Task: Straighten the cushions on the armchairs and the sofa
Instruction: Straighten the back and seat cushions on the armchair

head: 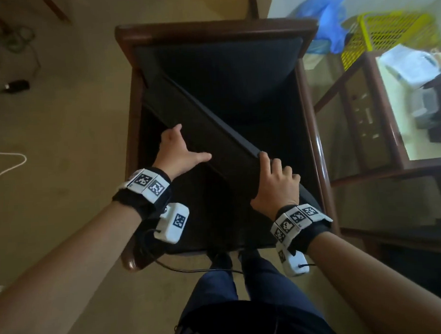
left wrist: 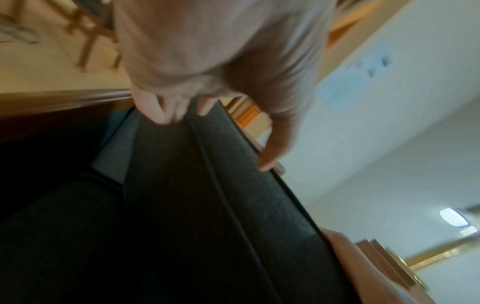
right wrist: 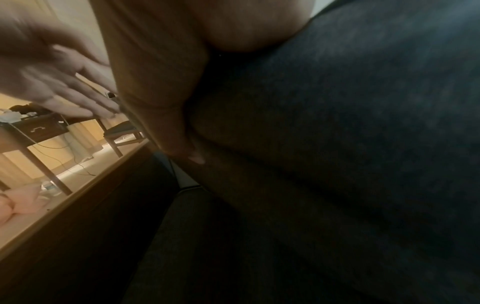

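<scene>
a dark seat cushion (head: 212, 131) stands tilted on edge in the armchair (head: 312, 126), running diagonally from the chair's back left corner toward its front right corner, its upper piped edge lifted clear of the seat. the back cushion (head: 224, 64) rests against the chair's back rail.

the left hand (head: 179, 153) lies on the cushion's near face, toward the left arm of the chair, thumb spread wide; in the left wrist view its fingers (left wrist: 155, 107) bend over the top edge and the thumb presses the fabric farther along, so it grips the cushion. the right hand (head: 276, 187) is at the cushion's front right end, fingers curled over the edge and holding it; the right wrist view is dark and blurred but shows the thumb (right wrist: 182, 133) pressed into the fabric.

a yellow basket (head: 391, 32) and a blue bag (head: 332, 25) sit on the floor past the chair's back right corner. cables (head: 4, 162) lie on the floor off its left side.
</scene>
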Tool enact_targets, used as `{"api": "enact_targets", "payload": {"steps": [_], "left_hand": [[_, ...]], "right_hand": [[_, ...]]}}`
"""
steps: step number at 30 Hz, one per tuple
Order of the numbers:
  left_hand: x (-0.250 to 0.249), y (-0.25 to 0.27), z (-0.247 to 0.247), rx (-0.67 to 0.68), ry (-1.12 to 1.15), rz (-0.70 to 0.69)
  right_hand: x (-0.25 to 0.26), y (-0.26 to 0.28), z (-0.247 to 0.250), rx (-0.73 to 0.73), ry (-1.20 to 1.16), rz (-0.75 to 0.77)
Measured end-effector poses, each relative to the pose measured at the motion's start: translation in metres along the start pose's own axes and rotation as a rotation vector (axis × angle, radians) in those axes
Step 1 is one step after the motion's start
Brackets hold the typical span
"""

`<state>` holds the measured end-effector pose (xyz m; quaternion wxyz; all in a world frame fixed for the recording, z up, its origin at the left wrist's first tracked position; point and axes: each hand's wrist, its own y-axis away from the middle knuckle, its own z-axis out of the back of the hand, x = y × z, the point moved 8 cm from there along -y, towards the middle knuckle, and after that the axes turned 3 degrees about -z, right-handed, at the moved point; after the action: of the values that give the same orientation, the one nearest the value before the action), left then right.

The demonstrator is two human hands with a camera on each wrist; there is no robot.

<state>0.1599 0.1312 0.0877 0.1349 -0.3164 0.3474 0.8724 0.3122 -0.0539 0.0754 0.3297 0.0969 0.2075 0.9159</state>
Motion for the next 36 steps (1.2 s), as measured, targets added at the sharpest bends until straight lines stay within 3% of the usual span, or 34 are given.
{"api": "enact_targets", "payload": {"steps": [6,9,13,23,27,31,36], "left_hand": [[-0.020,-0.010,-0.010,0.098,-1.160,-0.522],[-0.005,-0.007,-0.026,0.173,-1.352,-0.658],[0.008,0.020,-0.032,0.141,-1.238,-0.707],[0.046,0.121,-0.069,0.129,-0.942,-0.401],[0.047,0.113,-0.057,0.011,-0.870,-0.378],[0.053,0.091,-0.010,-0.131,-0.814,-0.333],[0.085,0.081,0.032,-0.240,-0.651,-0.233]], "right_hand": [[-0.005,0.024,-0.017,-0.019,-0.029,0.129],[-0.013,0.034,-0.019,-0.027,-0.031,0.197],[-0.020,0.044,-0.021,-0.032,0.003,0.293],[-0.050,0.038,0.024,0.005,0.053,0.563],[-0.051,0.032,0.026,-0.073,-0.024,0.493],[-0.061,0.020,0.040,-0.211,-0.151,0.401],[-0.066,-0.008,0.066,-0.176,-0.318,0.233]]}}
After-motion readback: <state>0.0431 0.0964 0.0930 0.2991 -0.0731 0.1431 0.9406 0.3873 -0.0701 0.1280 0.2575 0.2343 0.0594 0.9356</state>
